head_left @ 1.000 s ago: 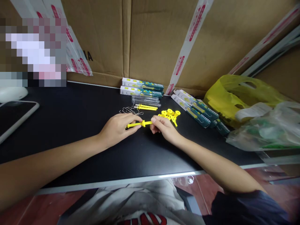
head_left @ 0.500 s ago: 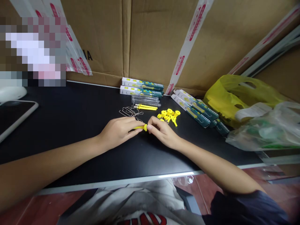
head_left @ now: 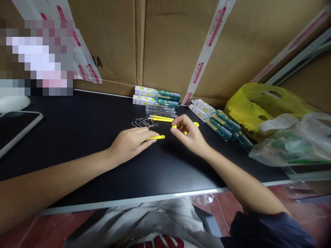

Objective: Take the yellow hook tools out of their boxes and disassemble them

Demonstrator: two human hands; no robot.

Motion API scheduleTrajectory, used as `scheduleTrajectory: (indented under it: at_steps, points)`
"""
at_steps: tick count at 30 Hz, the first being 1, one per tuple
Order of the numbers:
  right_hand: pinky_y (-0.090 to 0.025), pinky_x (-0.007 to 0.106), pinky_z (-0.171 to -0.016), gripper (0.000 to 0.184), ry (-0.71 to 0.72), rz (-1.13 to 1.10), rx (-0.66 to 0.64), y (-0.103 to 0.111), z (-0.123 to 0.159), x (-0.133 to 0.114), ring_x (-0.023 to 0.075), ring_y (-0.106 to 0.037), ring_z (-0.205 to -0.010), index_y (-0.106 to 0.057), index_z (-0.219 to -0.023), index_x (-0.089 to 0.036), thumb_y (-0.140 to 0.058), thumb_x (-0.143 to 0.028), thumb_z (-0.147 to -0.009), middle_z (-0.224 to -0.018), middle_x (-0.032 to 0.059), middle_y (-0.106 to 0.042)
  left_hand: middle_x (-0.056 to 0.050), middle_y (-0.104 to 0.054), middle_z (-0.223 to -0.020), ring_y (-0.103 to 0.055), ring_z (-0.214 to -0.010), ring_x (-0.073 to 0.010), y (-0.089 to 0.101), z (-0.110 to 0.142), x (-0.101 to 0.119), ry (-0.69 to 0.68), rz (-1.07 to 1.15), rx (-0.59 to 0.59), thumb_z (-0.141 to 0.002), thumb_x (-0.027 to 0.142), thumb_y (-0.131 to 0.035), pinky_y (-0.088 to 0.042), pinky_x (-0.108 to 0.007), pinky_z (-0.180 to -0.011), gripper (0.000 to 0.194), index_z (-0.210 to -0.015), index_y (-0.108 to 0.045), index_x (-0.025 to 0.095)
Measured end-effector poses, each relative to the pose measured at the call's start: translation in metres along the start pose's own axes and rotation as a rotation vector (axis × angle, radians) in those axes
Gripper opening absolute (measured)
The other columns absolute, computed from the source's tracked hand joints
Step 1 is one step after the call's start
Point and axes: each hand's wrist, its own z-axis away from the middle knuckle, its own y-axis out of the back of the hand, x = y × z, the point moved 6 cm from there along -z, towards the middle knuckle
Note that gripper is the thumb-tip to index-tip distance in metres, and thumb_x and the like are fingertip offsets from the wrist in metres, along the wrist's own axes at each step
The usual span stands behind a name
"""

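My left hand (head_left: 131, 143) pinches a flat yellow plastic rod (head_left: 158, 137), whose end with a small hole sticks out to the right. My right hand (head_left: 191, 135) is apart from it, with a small yellow cap (head_left: 174, 126) between thumb and forefinger. Other yellow caps (head_left: 196, 124) lie behind that hand, mostly hidden by it. Just beyond my left hand are several bent wire hooks (head_left: 144, 122). Farther back lie assembled yellow rods with metal ends (head_left: 162, 119) and clear plastic tubes (head_left: 160, 111).
Printed spring scale boxes (head_left: 156, 101) lie at the back, with more boxes (head_left: 210, 119) to the right. A yellow plastic bag (head_left: 243, 103) and a clear bag (head_left: 289, 141) fill the right side. A phone-like white-edged device (head_left: 19, 129) lies left. Cardboard (head_left: 168, 44) stands behind the black table (head_left: 124, 186).
My right hand has moved away from the rod, right and slightly back, with a yellow cap in its fingers. The rod's holed end is now bare. My left hand has hardly moved.
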Motion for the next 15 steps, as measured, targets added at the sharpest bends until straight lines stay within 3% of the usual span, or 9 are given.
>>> scheduleTrajectory:
  at_steps: [4,10,15]
  points:
    - [-0.039,0.025,-0.061,0.018,0.027,0.220,0.015,0.016,-0.006,0.006,0.0128,-0.051,-0.068,-0.051,-0.086,-0.020,-0.064,-0.031,-0.081,-0.081,0.0004,-0.056,-0.001,-0.069,-0.094,-0.064,-0.084,-0.0129,0.000,0.000,0.002,-0.024,0.006,0.004,-0.096,0.029,-0.045,-0.048,-0.024,-0.077,0.025,-0.110,-0.063,0.021]
    - [-0.037,0.027,-0.066,0.013,0.131,0.559,-0.203,-0.005,-0.003,0.015,0.0170,-0.051,-0.075,-0.056,-0.080,-0.019,-0.068,-0.023,-0.077,-0.078,0.0026,-0.058,-0.001,-0.068,-0.091,-0.063,-0.081,-0.0127,-0.001,0.000,0.003,-0.044,0.002,0.000,-0.095,0.029,-0.046,-0.048,-0.025,-0.076,0.023,-0.109,-0.063,0.021]
    - [-0.035,0.029,-0.068,0.013,0.178,0.655,-0.214,-0.011,-0.004,0.017,0.0191,-0.049,-0.078,-0.055,-0.078,-0.019,-0.068,-0.023,-0.078,-0.079,0.0043,-0.062,-0.002,-0.069,-0.093,-0.064,-0.082,-0.0132,-0.002,0.000,0.003,-0.059,-0.004,-0.009,-0.095,0.029,-0.046,-0.048,-0.025,-0.077,0.024,-0.108,-0.063,0.020]
